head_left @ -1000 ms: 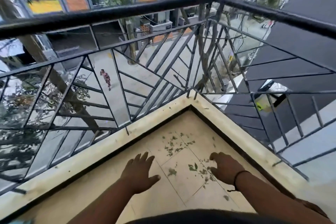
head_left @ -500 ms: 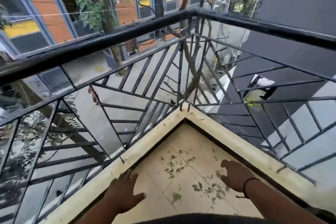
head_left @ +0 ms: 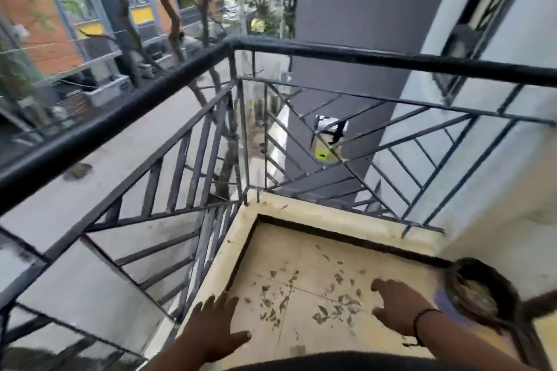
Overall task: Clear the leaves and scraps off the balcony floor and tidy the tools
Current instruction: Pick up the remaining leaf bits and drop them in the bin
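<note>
Between both hands [head_left: 215,330] [head_left: 399,307], scattered leaves [head_left: 304,301], railing [head_left: 168,178] cornering floor

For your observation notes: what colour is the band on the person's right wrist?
Black: a thin band round the right wrist, seen best, and only, in the head view.

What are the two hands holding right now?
Nothing. The left hand reaches out with straight fingers, and the right hand hangs loosely curled over the leaves, gripping none.
</note>
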Demonstrator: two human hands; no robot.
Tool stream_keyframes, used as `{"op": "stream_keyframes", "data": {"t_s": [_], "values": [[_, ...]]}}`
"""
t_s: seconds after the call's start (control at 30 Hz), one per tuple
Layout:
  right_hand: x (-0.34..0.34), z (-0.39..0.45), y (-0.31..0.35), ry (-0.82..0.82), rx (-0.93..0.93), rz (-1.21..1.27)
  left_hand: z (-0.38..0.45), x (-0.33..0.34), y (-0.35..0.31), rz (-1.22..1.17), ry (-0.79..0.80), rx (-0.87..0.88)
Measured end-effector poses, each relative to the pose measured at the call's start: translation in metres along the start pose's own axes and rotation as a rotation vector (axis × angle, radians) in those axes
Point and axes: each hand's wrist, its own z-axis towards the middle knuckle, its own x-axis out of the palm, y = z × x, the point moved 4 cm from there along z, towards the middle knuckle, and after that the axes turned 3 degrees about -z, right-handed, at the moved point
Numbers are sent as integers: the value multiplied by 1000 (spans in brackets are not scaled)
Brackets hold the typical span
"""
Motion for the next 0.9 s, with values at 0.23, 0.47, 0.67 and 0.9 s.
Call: {"op": "stream_keyframes", "data": {"t_s": [0.23, 0.47, 0.67, 0.9], "values": [[8, -37, 5, -29, 126, 72, 25, -21, -15, 59, 46, 156], [20, -54, 8, -54, 254, 94, 41, -12, -35, 85, 43, 296], [35, -59, 19, -21, 286, 113, 45, 1, -32, 88, 97, 297], [41, -60, 31, -9, 278, 146, 48, 1, -33, 124, 66, 314]]}}
